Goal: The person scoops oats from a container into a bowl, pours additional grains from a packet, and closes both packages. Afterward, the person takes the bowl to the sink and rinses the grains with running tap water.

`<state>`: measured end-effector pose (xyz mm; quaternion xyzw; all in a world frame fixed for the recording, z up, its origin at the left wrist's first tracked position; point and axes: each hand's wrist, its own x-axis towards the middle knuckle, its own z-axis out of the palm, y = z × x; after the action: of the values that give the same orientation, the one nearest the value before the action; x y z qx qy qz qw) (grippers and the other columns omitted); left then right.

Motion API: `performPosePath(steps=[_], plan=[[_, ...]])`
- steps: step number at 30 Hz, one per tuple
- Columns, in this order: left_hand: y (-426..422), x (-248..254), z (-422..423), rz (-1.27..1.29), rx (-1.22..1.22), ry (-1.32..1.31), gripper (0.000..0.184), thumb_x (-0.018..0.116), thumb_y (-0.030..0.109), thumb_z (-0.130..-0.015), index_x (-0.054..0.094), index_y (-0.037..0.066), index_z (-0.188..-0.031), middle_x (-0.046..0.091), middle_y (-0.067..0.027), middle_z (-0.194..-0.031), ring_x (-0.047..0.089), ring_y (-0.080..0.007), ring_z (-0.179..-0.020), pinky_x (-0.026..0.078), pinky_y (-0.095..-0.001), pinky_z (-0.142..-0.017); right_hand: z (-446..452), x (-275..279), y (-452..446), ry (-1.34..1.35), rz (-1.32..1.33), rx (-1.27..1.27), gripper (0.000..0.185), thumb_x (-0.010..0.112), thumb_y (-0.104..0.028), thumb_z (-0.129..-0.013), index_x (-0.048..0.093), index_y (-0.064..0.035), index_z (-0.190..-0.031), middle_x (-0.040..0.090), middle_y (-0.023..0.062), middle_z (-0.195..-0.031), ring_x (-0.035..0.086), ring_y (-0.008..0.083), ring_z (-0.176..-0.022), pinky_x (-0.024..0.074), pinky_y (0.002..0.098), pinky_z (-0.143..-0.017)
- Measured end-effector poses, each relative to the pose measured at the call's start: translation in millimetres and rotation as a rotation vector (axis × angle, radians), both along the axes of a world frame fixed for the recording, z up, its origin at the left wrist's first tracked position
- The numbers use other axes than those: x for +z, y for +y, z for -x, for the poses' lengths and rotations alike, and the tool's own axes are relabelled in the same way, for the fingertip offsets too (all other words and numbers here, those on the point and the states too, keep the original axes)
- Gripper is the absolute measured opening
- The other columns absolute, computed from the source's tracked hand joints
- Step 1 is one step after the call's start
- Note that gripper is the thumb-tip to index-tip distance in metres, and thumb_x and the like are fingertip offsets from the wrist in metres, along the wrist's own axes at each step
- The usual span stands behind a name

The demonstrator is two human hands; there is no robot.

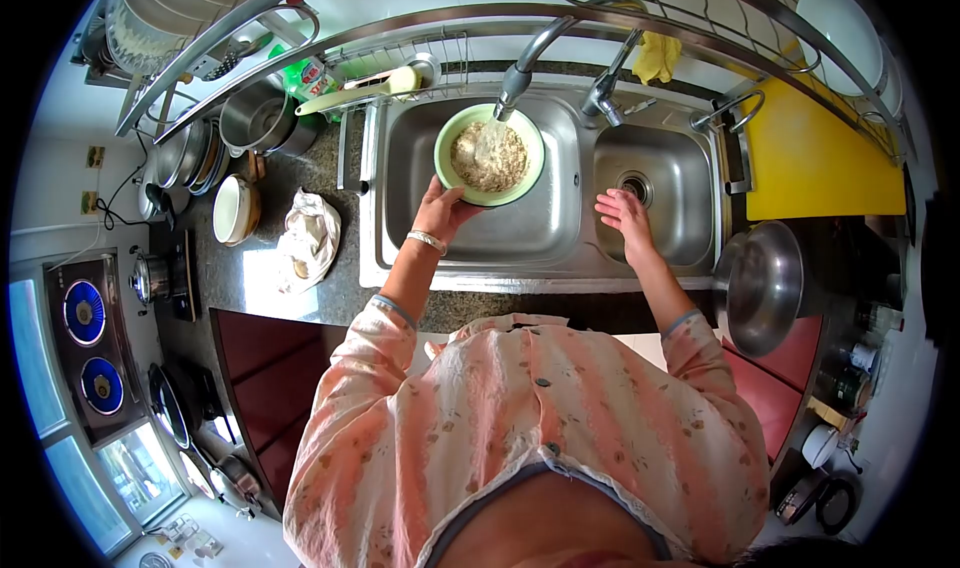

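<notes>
I see the left hand (445, 211), which wears a pale bracelet (428, 240) at its wrist, closed at the near-left edge of a round, pale green bowl (536, 156). With this grip it holds the bowl above the large stainless-steel basin (540, 230), under the end of a curved metal faucet (518, 80). Inside the bowl I observe a beige, flaky mass (485, 170), and a whitish stream of water comes down onto it from the spout.

The right hand (626, 216) holds nothing that I can see. Its fingers are extended and a little apart, over the left part of the smaller steel basin (680, 193), near the round metal drain (635, 189). I cannot tell whether it touches the divider.

On the dark speckled counter, left of the sink, lies a crumpled whitish cloth (308, 238); just beside it stands a white round container (231, 210).
</notes>
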<state>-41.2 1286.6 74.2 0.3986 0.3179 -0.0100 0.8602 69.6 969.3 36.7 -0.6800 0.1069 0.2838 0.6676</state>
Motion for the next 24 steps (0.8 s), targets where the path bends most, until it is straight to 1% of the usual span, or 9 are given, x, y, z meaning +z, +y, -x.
performPosePath(steps=[1, 3, 7, 9, 13, 19, 24], plan=[[3.0, -2.4, 1.7, 0.000, 0.000, 0.002, 0.045, 0.042, -0.001, -0.092, 0.038, 0.013, -0.135, 0.056, -0.0151, -0.118, 0.063, -0.0275, -0.100, 0.057, -0.0374, -0.083, 1.3, -0.4, 0.1, 0.002, 0.000, 0.000, 0.034, 0.045, -0.031, -0.099, 0.053, -0.0033, -0.115, 0.063, 0.0143, -0.114, 0.063, 0.0201, -0.099, 0.0488, 0.0308, -0.082], [8.9, -7.0, 4.7, -0.040, 0.074, 0.023, 0.044, 0.042, -0.001, -0.092, 0.039, 0.012, -0.134, 0.056, -0.0149, -0.118, 0.063, -0.0279, -0.099, 0.057, -0.0377, -0.082, 3.8, -1.0, 0.8, 0.005, 0.004, -0.001, 0.034, 0.046, -0.032, -0.098, 0.054, -0.0031, -0.114, 0.063, 0.0143, -0.112, 0.064, 0.0196, -0.098, 0.0496, 0.0305, -0.080], [16.3, -11.9, 12.2, -0.045, 0.052, 0.007, 0.043, 0.043, -0.001, -0.092, 0.040, 0.012, -0.133, 0.056, -0.0147, -0.118, 0.063, -0.0280, -0.099, 0.058, -0.0372, -0.081, 11.8, -2.0, 3.7, 0.030, -0.014, 0.051, 0.033, 0.046, -0.031, -0.098, 0.055, -0.0029, -0.113, 0.064, 0.0142, -0.111, 0.064, 0.0193, -0.096, 0.0502, 0.0304, -0.079], [20.0, -14.0, 13.6, -0.057, 0.114, 0.023, 0.043, 0.043, -0.001, -0.092, 0.040, 0.013, -0.133, 0.056, -0.0148, -0.118, 0.063, -0.0283, -0.098, 0.058, -0.0366, -0.079, 14.6, -0.9, 5.9, 0.038, -0.015, 0.041, 0.032, 0.047, -0.030, -0.098, 0.055, -0.0025, -0.111, 0.064, 0.0139, -0.110, 0.064, 0.0195, -0.096, 0.0505, 0.0301, -0.078], [19.3, -10.9, 16.4, -0.080, 0.113, 0.062, 0.043, 0.044, 0.000, -0.092, 0.040, 0.012, -0.133, 0.056, -0.0146, -0.119, 0.063, -0.0284, -0.099, 0.059, -0.0362, -0.079, 18.1, -2.7, 5.3, 0.033, -0.029, 0.075, 0.031, 0.046, -0.029, -0.098, 0.056, -0.0024, -0.111, 0.064, 0.0138, -0.109, 0.064, 0.0200, -0.096, 0.0503, 0.0302, -0.078], [19.9, -16.0, 22.7, -0.052, 0.125, 0.033, 0.042, 0.043, 0.000, -0.092, 0.039, 0.011, -0.133, 0.056, -0.0147, -0.120, 0.063, -0.0280, -0.099, 0.058, -0.0368, -0.082, 22.8, -4.0, 4.3, 0.042, -0.017, 0.106, 0.031, 0.047, -0.029, -0.098, 0.057, -0.0024, -0.111, 0.064, 0.0135, -0.108, 0.064, 0.0199, -0.094, 0.0501, 0.0305, -0.078], [19.5, -15.0, 28.6, -0.060, 0.061, 0.033, 0.044, 0.043, 0.001, -0.093, 0.037, 0.010, -0.135, 0.054, -0.0153, -0.123, 0.062, -0.0282, -0.102, 0.057, -0.0380, -0.085, 28.7, -8.0, 1.6, 0.077, -0.026, 0.142, 0.028, 0.047, -0.026, -0.097, 0.058, -0.0034, -0.108, 0.065, 0.0130, -0.107, 0.064, 0.0196, -0.093, 0.0504, 0.0311, -0.078]])
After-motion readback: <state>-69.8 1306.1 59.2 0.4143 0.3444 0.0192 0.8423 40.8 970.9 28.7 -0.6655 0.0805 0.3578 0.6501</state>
